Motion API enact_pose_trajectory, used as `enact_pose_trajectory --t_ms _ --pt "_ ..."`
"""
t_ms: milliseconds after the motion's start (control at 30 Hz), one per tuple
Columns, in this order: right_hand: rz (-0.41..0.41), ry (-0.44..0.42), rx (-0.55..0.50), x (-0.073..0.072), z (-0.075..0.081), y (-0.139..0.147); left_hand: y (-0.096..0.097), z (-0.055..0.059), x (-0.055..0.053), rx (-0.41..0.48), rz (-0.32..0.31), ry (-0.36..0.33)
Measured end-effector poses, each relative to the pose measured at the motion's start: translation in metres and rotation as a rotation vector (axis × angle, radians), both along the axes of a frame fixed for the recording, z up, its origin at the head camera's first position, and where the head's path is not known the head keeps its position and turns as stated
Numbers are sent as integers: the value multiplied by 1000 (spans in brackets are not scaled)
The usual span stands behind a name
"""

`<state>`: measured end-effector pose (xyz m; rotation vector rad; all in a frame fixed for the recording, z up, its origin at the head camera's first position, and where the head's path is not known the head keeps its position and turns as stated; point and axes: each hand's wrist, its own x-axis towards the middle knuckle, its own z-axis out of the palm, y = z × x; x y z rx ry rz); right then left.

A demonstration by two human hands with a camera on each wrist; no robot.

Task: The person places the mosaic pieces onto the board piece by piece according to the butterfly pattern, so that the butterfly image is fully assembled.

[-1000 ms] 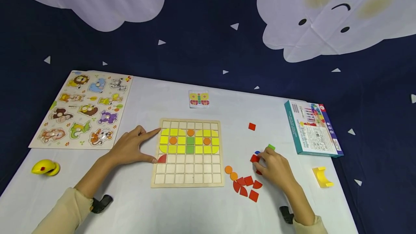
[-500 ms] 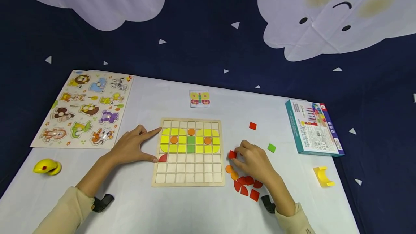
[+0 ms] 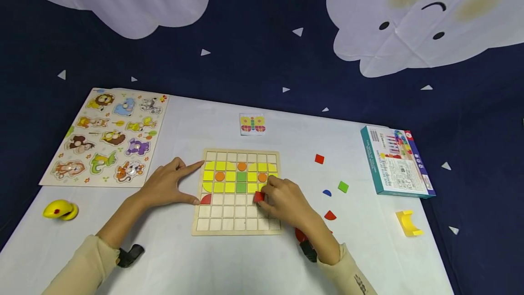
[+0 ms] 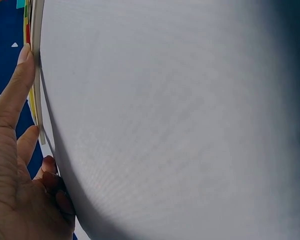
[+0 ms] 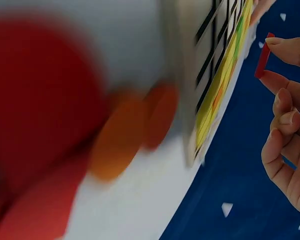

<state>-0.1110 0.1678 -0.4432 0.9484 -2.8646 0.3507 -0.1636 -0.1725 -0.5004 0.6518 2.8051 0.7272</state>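
My right hand [image 3: 288, 199] pinches a red square tile [image 3: 259, 196] between thumb and fingertip, over the right part of the wooden grid board [image 3: 227, 232]. In the right wrist view the red tile [image 5: 263, 56] is seen edge-on, held above the board. At the board's left edge, my left hand [image 3: 165, 183] touches the rim with thumb and index finger spread apart. Yellow tiles [image 3: 219, 166], orange discs [image 3: 219, 176] and green squares [image 3: 241, 181] fill several cells. A red quarter-circle tile [image 3: 206, 199] lies in the row below the yellow ones, at the left.
A butterfly picture card [image 3: 252, 124] lies behind the board. Right of it are a red square [image 3: 319, 159], a green square [image 3: 343, 187] and a blue half-circle [image 3: 327, 193]. A box [image 3: 399, 163], a yellow arch [image 3: 408, 223], an animal puzzle [image 3: 106, 138] and a yellow toy [image 3: 60, 210] stand farther out.
My right hand has moved left from the loose tiles to the board, carrying the red square tile. The blue half-circle now shows uncovered. My left hand has stayed at the board's edge.
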Motion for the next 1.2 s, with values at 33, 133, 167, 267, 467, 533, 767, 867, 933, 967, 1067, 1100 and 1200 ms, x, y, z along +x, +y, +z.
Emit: enact_pose_trajectory --t_ms 33,133,167,267,467,533,767,867,933,967,1067,1100,1200 --pt "14 10 2 -1 0 -5 0 0 0 1 0 -2" --pt "48 33 9 -3 0 -19 0 1 0 5 -1 -6" --pt "56 33 13 -4 0 -24 0 1 0 4 -1 -6" --pt "74 19 19 -5 -1 -35 0 1 0 3 -2 -8" --pt "118 37 51 -9 -7 -55 -1 1 0 -2 -13 -4" --pt "134 54 66 -11 -8 -62 -1 1 -1 1 -14 0" --pt "147 36 134 -16 -8 -84 -2 -2 -1 14 -14 14" --pt "153 26 166 -17 -11 -88 -2 -3 -1 11 -15 18" --pt "155 20 177 -16 -13 -90 -2 -3 -1 7 -15 20" --pt "155 20 183 -16 -14 -91 -2 -2 -1 7 -15 21" --pt "152 9 181 -15 -16 -93 -2 -2 -1 9 -17 20" --pt "148 2 173 -15 -17 -94 -2 -2 -1 9 -18 21" --pt "126 -42 135 -15 -19 -97 -1 0 0 12 -22 17"
